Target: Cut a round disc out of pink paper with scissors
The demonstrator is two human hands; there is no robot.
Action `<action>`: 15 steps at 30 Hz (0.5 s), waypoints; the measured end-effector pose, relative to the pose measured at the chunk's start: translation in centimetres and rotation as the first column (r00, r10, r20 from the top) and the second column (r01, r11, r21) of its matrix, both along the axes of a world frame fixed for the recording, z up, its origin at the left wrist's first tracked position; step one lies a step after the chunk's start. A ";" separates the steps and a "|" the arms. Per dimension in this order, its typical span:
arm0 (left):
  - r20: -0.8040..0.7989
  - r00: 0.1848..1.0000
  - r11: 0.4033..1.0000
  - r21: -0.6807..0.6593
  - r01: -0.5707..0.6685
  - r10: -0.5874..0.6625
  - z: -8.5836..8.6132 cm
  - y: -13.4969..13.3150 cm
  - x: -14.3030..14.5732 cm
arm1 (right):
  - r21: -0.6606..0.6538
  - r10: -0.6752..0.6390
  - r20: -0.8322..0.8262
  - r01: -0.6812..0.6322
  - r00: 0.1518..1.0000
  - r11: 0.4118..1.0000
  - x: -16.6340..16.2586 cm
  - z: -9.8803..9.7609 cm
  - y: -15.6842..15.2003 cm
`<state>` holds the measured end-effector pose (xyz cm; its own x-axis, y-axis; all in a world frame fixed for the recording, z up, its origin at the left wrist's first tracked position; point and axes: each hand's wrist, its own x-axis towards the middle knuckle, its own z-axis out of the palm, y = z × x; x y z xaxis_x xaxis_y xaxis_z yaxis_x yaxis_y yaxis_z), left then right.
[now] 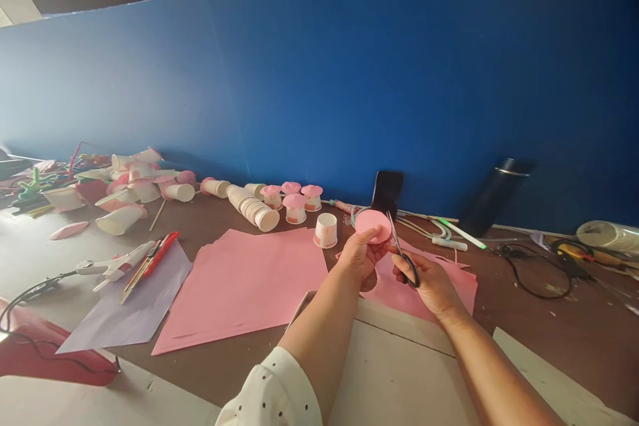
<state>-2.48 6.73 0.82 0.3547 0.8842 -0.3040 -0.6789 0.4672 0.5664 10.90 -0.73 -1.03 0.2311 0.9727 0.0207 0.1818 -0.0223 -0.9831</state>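
Observation:
A round pink paper disc (374, 223) is pinched in my left hand (360, 254). My right hand (430, 283) is closed around the black handles of a pair of scissors (410, 267), whose blades point up along the disc's right edge. Whether the blades touch the paper I cannot tell. Beneath both hands lies a pink sheet with cut-outs (456, 279). To the left of my hands stands an upside-down white paper cup (325, 231) with a small printed or drawn pattern. Behind it, several similar cups wear pink paper tops (294, 203).
Left of my arm are pink sheets (249, 279), a lilac sheet (134, 319), a glue gun (117, 263) and a red cutter (152, 265). A stack of cups (252, 208) lies sideways behind. A phone (388, 192) and black bottle (494, 200) lean on the blue partition (349, 80).

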 end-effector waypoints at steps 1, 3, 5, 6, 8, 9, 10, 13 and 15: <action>-0.001 1.000 1.000 0.000 0.001 -0.001 0.0 0.0 0.0 | 0.000 0.001 0.006 -0.001 1.000 1.000 0.0 -0.1 0.1; 0.002 1.000 1.000 0.005 0.002 -0.002 -0.1 0.1 0.0 | 0.007 0.002 0.006 -0.002 1.000 1.000 0.1 -0.3 0.1; 0.009 1.000 1.000 0.021 0.003 -0.003 -0.3 0.2 0.0 | 0.012 0.001 -0.001 -0.001 1.000 1.000 0.2 -0.4 0.2; 0.012 1.000 1.000 0.029 0.006 -0.006 -0.4 0.2 0.0 | 0.013 0.001 -0.002 -0.001 1.000 1.000 0.2 -0.4 0.2; 0.012 1.000 0.999 0.038 0.009 -0.010 -0.6 0.3 0.0 | 0.008 -0.003 0.007 0.003 1.000 1.000 0.2 -0.3 0.1; 0.010 1.000 0.999 0.039 0.010 -0.010 -0.7 0.4 0.0 | 0.003 -0.003 0.015 0.003 1.000 1.000 0.2 -0.2 0.1; 0.007 1.000 0.999 0.039 0.010 -0.010 -0.7 0.5 0.0 | 0.002 -0.003 0.023 0.003 1.000 1.000 0.1 0.0 0.0; 0.007 1.000 0.999 0.047 0.007 -0.007 -1.0 0.6 0.0 | 0.002 -0.006 0.037 0.006 0.999 1.000 -0.1 0.4 -0.1; 0.012 1.000 0.998 0.055 0.008 -0.008 -1.1 0.7 0.0 | -0.002 -0.007 0.039 0.007 0.999 1.000 -0.2 0.5 -0.1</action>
